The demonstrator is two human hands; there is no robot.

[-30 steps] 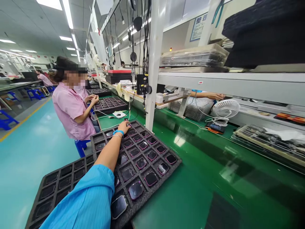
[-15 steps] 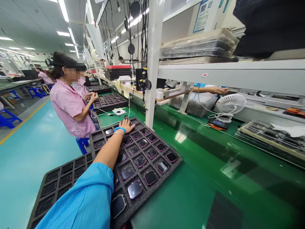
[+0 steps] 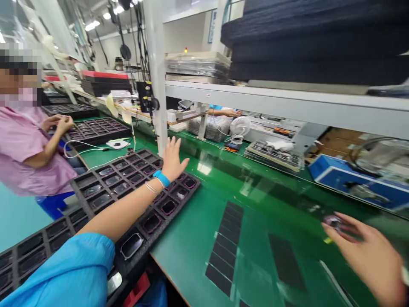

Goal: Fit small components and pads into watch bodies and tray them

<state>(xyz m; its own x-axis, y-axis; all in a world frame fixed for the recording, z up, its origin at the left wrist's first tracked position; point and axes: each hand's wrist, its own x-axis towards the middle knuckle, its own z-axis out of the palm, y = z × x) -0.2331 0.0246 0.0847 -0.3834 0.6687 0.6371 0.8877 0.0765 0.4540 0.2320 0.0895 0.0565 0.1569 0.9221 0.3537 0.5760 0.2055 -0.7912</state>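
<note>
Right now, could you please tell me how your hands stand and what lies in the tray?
Left hand open above black foam tray. Right hand pinching small blurred piece over green bench. Dark pink-rimmed pieces in tray pockets.

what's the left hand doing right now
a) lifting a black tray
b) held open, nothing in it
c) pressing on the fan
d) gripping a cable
b, the left hand is spread open with its fingers apart and empty, next to the foam tray.
</note>
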